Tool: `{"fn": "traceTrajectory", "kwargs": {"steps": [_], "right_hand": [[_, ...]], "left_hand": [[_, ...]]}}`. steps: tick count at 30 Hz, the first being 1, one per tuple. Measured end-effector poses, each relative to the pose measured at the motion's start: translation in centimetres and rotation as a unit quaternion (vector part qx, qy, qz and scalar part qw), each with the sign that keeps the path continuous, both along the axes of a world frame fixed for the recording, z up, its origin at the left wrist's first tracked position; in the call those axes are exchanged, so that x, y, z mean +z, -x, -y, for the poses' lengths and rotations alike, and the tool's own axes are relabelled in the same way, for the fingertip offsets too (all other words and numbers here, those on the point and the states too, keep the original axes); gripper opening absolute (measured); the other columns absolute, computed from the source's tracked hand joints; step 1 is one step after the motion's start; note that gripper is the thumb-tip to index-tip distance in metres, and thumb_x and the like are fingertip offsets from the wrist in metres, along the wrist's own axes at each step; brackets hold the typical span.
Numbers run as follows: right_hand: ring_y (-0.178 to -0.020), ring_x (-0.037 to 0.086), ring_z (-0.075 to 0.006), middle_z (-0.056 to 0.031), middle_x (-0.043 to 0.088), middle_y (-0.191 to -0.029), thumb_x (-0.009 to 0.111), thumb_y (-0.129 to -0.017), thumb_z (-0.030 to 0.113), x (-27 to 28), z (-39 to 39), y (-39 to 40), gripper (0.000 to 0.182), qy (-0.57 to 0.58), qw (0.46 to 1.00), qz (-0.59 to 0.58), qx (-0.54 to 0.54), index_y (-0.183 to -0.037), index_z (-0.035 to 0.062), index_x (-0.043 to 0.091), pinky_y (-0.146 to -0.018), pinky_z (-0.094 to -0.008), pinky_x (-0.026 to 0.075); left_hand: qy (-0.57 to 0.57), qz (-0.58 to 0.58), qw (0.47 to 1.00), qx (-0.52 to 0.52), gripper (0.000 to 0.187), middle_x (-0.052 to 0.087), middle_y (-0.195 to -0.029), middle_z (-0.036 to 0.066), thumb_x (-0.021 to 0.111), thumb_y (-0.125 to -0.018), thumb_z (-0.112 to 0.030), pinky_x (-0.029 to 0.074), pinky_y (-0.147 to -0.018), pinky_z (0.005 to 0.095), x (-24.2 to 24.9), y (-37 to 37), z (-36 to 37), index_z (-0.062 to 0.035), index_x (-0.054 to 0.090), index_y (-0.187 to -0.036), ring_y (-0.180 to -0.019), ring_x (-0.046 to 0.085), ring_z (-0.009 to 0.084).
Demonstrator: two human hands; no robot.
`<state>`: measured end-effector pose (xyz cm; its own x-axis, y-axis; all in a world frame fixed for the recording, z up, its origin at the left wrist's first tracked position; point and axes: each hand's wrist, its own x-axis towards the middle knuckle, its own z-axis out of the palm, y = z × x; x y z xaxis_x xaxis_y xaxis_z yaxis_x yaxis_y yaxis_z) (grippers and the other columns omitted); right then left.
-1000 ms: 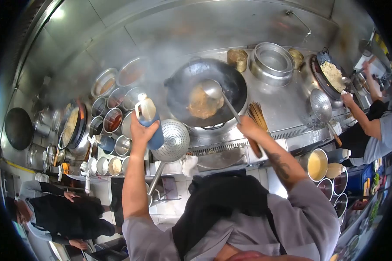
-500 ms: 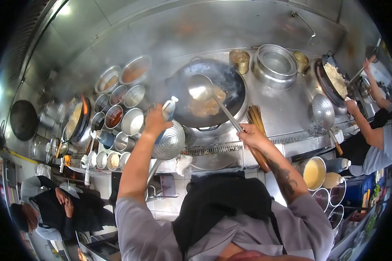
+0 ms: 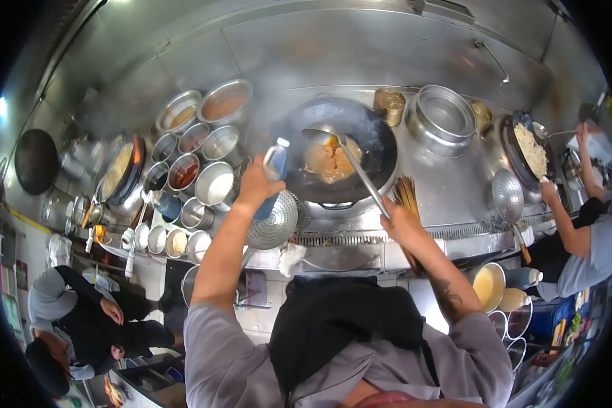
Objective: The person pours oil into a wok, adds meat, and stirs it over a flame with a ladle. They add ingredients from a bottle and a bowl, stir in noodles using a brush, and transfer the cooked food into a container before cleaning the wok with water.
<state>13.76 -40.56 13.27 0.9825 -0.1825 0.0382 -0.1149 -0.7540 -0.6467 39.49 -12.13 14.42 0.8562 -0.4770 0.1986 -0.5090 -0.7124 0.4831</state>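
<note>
My left hand point(image 3: 257, 185) is wrapped round a blue bottle point(image 3: 276, 163) with a white cap, held upright left of the wok. In my right hand point(image 3: 400, 222) is the handle of a metal ladle point(image 3: 368, 182), whose bowl rests inside the dark wok point(image 3: 381, 153). Brown-orange food point(image 3: 334, 163) lies in the middle of the wok, and faint steam hangs over it. Below the bottle is a perforated strainer point(image 3: 273, 221), partly hidden by my left hand and the bottle.
Several metal containers point(image 3: 216, 183) of sauces stand left. A bamboo brush point(image 3: 406, 194), tin can point(image 3: 389, 105) and large pot point(image 3: 443, 119) are right of the wok. Another strainer point(image 3: 507, 194) lies farther right. One person point(image 3: 578, 238) works at the right wok; another point(image 3: 81, 319) is lower left.
The ladle's bowl has dropped from above the wok to the food and tilted. The food now looks more gathered. The view has shifted slightly. At lower left, the other person's hands have moved apart.
</note>
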Motion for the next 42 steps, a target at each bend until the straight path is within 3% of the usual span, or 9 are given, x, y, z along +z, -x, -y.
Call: {"fn": "traceTrajectory", "kwargs": {"steps": [4, 8, 12, 15, 20, 23, 27, 34, 42], "right_hand": [[-0.076, 0.063, -0.0441, -0.028, 0.063, -0.078, 0.052, -0.082, 0.008, -6.0, 2.6, -1.3, 0.039, 0.335, 0.924, 0.183, -0.008, -0.118, -0.0076, 0.05, -0.07, -0.0499, 0.051], [-0.072, 0.063, -0.0455, -0.0304, 0.061, -0.076, 0.052, -0.082, 0.005, -3.6, 1.4, -2.5, 0.046, 0.244, 0.965, -0.051, -0.081, -0.125, -0.0094, 0.047, -0.066, -0.0512, 0.051], [-0.054, 0.062, -0.0356, -0.0225, 0.062, -0.067, 0.055, -0.082, 0.003, -2.6, -0.4, -6.7, 0.049, 0.202, 0.976, 0.062, -0.052, -0.128, -0.0105, 0.044, -0.052, -0.0441, 0.049], [-0.04, 0.045, -0.0083, -0.0003, 0.051, -0.061, 0.056, -0.084, 0.003, 2.4, -8.5, -11.5, 0.044, -0.233, 0.965, 0.029, -0.114, -0.127, -0.0053, 0.049, -0.037, -0.0243, 0.035], [-0.04, 0.045, -0.0085, -0.0004, 0.051, -0.061, 0.052, -0.082, 0.0, 6.1, -20.9, -21.5, 0.037, -0.375, 0.925, -0.054, 0.017, -0.118, 0.0, 0.056, -0.036, -0.0243, 0.034], [-0.04, 0.046, -0.0092, -0.0014, 0.052, -0.061, 0.053, -0.08, 0.001, 6.2, -28.1, -27.7, 0.034, -0.358, 0.925, -0.094, 0.084, -0.114, -0.0008, 0.058, -0.037, -0.0247, 0.035], [-0.042, 0.049, -0.0105, -0.0025, 0.053, -0.06, 0.056, -0.08, 0.006, 3.7, -36.5, -35.6, 0.029, -0.315, 0.923, -0.124, 0.181, -0.108, -0.0022, 0.058, -0.038, -0.0265, 0.038], [-0.04, 0.05, -0.0119, -0.004, 0.051, -0.055, 0.055, -0.08, 0.006, 0.1, -46.0, -42.9, 0.014, -0.116, 0.942, -0.083, 0.303, -0.09, -0.0028, 0.056, -0.037, -0.0284, 0.039], [-0.042, 0.054, -0.0164, -0.009, 0.057, -0.057, 0.059, -0.077, 0.007, -0.3, -47.0, -43.8, 0.012, -0.261, 0.909, -0.193, 0.262, -0.072, -0.0031, 0.057, -0.041, -0.0307, 0.042]], "left_hand": [[0.291, -0.034, 0.956, 0.014, 0.072, 0.059, -0.107, 0.021, 0.08, -0.06, -0.022, 0.047, -0.088, 0.0388, 0.2, 0.5, -4.9, -0.0007, 0.046, -0.119, -0.1, 0.06, 0.0328], [0.343, 0.072, 0.933, 0.085, 0.079, 0.058, -0.114, 0.016, 0.081, -0.06, -0.017, 0.046, -0.09, 0.0347, 0.9, -0.1, -12.3, 0.0008, 0.042, -0.127, -0.104, 0.058, 0.0243], [0.341, 0.133, 0.911, 0.191, 0.075, 0.057, -0.112, 0.016, 0.08, -0.06, -0.016, 0.045, -0.091, 0.0363, 0.7, -3.3, -20.7, -0.0019, 0.044, -0.125, -0.105, 0.058, 0.0282], [0.377, 0.165, 0.891, 0.191, 0.076, 0.056, -0.114, 0.017, 0.08, -0.06, -0.016, 0.044, -0.093, 0.0364, -1.0, -6.3, -25.4, -0.0018, 0.044, -0.126, -0.108, 0.056, 0.029], [0.366, 0.173, 0.889, 0.215, 0.08, 0.055, -0.116, 0.022, 0.081, -0.058, -0.017, 0.042, -0.095, 0.0366, -7.4, -10.4, -29.5, 0.0044, 0.043, -0.125, -0.109, 0.055, 0.0313], [0.353, 0.121, 0.905, 0.202, 0.081, 0.056, -0.114, 0.016, 0.082, -0.057, -0.015, 0.044, -0.092, 0.0344, -10.0, -10.8, -29.9, 0.0018, 0.041, -0.126, -0.104, 0.056, 0.0248], [0.318, 0.062, 0.92, 0.223, 0.094, 0.05, -0.123, 0.026, 0.083, -0.057, -0.018, 0.041, -0.098, 0.0391, -15.5, -10.6, -30.2, 0.0075, 0.034, -0.133, -0.117, 0.051, 0.0344], [0.176, -0.004, 0.956, 0.233, 0.088, 0.046, -0.118, 0.032, 0.072, -0.063, -0.011, 0.039, -0.096, 0.0478, -12.3, -6.4, -34.3, 0.0118, 0.028, -0.135, -0.109, 0.046, 0.0479], [0.175, 0.1, 0.918, 0.34, 0.098, 0.045, -0.125, 0.033, 0.079, -0.065, -0.02, 0.038, -0.099, 0.0442, -12.0, -9.0, -39.8, 0.0121, 0.021, -0.138, -0.116, 0.045, 0.0441]]}}
